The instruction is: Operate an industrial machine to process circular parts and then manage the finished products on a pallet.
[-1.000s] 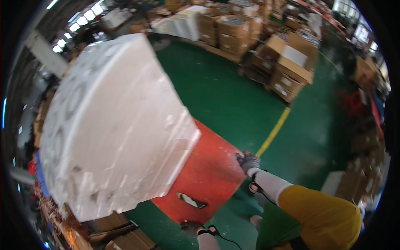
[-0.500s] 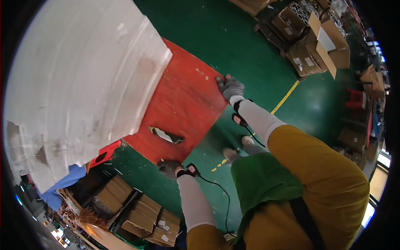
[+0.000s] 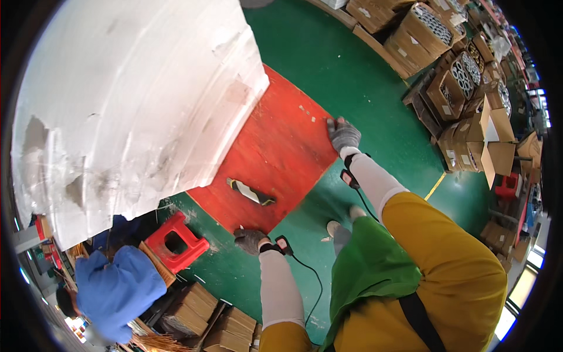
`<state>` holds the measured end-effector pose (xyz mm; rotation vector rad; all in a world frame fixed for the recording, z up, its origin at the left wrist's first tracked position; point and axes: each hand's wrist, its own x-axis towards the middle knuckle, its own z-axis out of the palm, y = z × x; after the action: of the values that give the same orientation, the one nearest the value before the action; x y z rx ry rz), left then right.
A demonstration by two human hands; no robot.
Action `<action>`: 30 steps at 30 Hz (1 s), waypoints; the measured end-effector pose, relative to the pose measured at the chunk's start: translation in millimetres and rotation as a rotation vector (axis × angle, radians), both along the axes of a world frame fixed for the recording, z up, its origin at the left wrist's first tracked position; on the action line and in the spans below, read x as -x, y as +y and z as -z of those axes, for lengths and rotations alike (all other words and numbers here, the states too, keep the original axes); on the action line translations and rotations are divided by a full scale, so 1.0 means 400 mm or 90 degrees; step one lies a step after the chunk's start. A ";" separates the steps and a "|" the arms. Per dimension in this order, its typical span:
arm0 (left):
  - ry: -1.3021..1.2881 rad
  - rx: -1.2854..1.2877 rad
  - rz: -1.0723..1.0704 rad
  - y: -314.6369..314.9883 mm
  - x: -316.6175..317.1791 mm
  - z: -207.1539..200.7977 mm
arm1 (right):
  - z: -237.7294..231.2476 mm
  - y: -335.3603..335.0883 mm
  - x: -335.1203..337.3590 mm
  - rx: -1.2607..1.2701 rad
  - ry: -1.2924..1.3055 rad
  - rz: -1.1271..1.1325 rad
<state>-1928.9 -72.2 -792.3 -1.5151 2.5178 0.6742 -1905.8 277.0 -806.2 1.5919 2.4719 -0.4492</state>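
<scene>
A flat red board (image 3: 275, 141) lies in front of me, with a tall white stack of slabs or sheets (image 3: 146, 100) on its far left part. My gloved left hand (image 3: 250, 239) is closed on the board's near left corner. At the right corner my gloved right hand (image 3: 343, 135) has its fingers bent over the edge. A long black-and-white object with yellowish edges (image 3: 251, 192) rests on the bare part of the board, touched by neither hand; its kind is unclear. What carries the board underneath is hidden.
A red plastic stool (image 3: 176, 242) stands left of the board, beside a bent-over person in blue (image 3: 120, 287). Cardboard boxes (image 3: 193, 308) sit at the lower left. Open cartons of tubes (image 3: 419, 35) and an open box (image 3: 484, 141) line the right. The floor (image 3: 375, 88) is green.
The board and stack have shifted against the floor, with both hands still on the board. The stool and the person in blue now show more fully; the yellow floor line lies farther from my right hand.
</scene>
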 end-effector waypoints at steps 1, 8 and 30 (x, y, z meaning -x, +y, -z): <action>-0.003 0.012 0.004 0.004 0.021 -0.008 | 0.017 0.004 0.034 -0.017 0.020 -0.020; 0.007 -0.001 -0.030 0.125 0.420 -0.009 | 0.004 0.117 0.421 -0.036 0.053 -0.036; 0.540 -0.426 -0.047 0.134 1.453 0.240 | -0.021 0.266 1.607 -0.012 0.074 -0.098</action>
<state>-2510.2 -18.6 -888.4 -1.1961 2.2345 2.2709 -2548.8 383.4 -797.8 1.4044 2.6677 -0.5104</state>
